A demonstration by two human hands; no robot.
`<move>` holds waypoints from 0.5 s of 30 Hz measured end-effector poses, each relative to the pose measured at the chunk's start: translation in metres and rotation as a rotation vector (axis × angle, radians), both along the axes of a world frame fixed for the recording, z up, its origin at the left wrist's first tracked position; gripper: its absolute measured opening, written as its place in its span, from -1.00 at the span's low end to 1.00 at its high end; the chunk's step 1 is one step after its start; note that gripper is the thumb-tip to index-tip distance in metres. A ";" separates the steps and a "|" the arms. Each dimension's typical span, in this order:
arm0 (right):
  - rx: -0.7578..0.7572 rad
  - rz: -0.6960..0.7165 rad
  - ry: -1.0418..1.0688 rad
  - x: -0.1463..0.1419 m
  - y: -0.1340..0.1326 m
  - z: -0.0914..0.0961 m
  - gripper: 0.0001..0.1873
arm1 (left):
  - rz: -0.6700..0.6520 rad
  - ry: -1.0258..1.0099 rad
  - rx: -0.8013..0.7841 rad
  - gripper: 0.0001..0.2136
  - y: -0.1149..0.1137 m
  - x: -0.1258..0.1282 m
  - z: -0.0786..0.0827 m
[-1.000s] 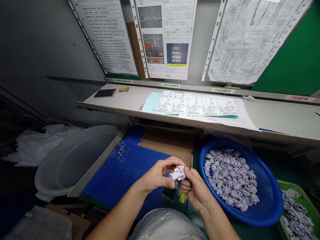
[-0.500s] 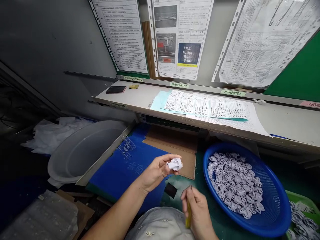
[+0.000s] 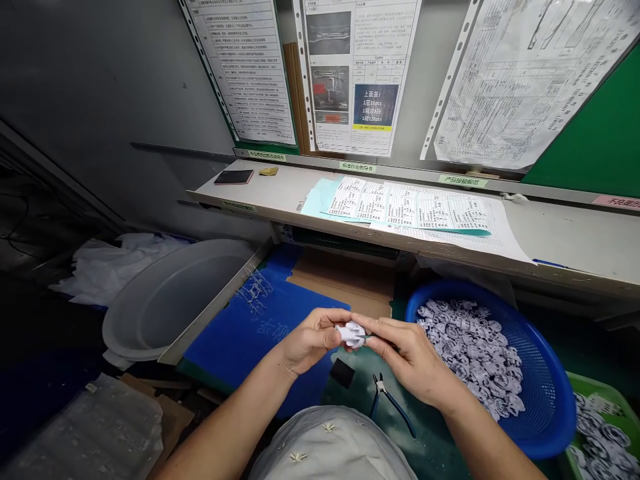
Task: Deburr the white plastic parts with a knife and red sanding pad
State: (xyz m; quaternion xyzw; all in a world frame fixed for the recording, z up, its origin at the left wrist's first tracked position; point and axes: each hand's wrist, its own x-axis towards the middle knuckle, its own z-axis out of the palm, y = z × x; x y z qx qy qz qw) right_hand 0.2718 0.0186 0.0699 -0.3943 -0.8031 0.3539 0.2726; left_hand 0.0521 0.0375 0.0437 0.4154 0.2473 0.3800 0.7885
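Note:
My left hand pinches a small white plastic part between thumb and fingers, above the front of the bench. From the right, my right hand meets it, fingers closed around a slim yellow-handled knife. Only a dark sliver of its blade shows against the part; the handle is hidden in the palm. Below my right hand, a pair of side cutters with dark blue handles lies on the green mat. A small black square is on the mat under my left hand.
A blue basket full of white plastic parts stands at right, beside a green tray with more parts. Clear plastic sprues lie on a blue sheet. A grey tub is at left. A shelf with papers crosses behind.
My right hand has risen with the knife from near my lap to the white part in my left hand. The side cutters, hidden behind it before, now show.

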 end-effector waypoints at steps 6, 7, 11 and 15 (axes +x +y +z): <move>-0.008 0.014 0.034 0.001 0.003 -0.001 -0.62 | -0.013 -0.025 -0.076 -0.46 -0.005 0.003 -0.005; 0.000 0.000 0.037 0.000 0.003 -0.001 -0.63 | -0.019 -0.026 -0.083 -0.45 -0.005 0.004 -0.005; -0.003 -0.015 0.043 0.001 0.003 0.003 -0.63 | 0.004 -0.033 -0.059 -0.48 -0.003 0.006 -0.002; 0.042 -0.128 0.035 0.011 0.004 0.003 -0.64 | 0.070 0.076 0.031 -0.37 0.004 -0.001 0.004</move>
